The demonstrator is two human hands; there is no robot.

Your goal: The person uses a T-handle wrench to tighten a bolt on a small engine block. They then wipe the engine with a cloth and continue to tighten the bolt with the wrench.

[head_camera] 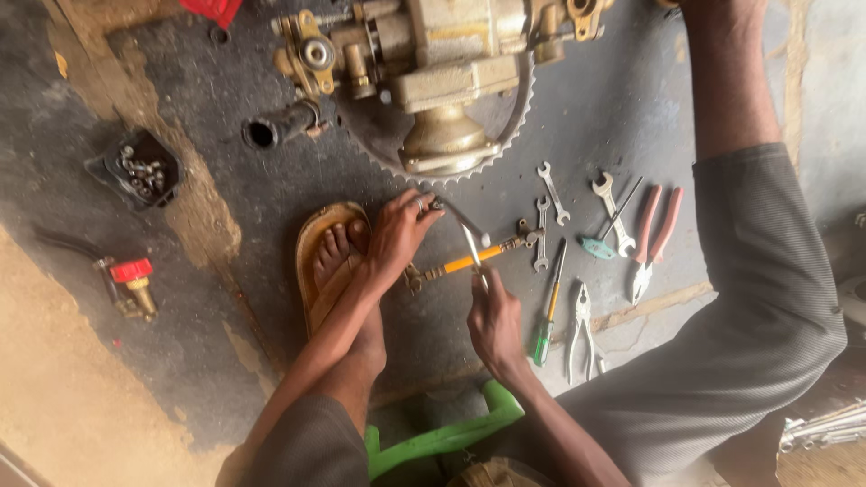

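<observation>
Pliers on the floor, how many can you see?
2. Red-handled pliers lie at the right end of the tool row, beside a spanner. Grey-handled pliers lie nearer the person, right of the green-handled screwdriver. None seem hidden.

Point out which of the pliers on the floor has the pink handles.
The pink-handled pliers lie farthest right, beside the teal-handled screwdriver. The other pliers, nearer the right hand, show bare metal handles.
</observation>
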